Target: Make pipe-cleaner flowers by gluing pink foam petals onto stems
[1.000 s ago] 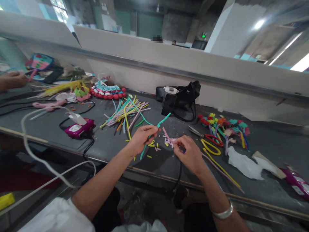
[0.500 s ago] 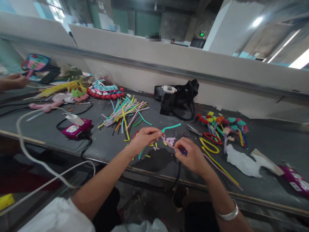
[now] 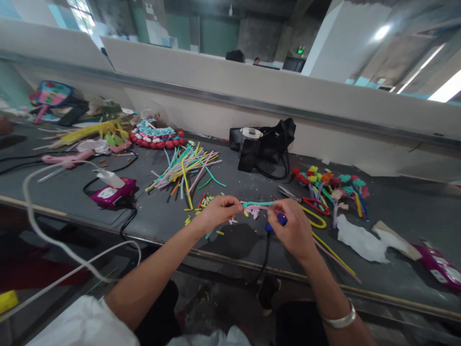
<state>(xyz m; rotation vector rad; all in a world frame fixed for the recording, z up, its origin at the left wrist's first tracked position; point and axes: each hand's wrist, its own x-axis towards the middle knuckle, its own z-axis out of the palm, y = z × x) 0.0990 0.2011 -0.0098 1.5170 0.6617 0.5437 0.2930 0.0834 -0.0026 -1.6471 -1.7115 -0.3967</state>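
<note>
Strips, teal and pink, run side by side crosswise, left of the scissors, pinched by left hand and right hand, the right nearer the scissors.

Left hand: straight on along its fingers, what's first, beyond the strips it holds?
Probably the right hand, at the far end of the teal strip and pink strip. The pink scraps look to lie below that line; depth is unclear.
</note>
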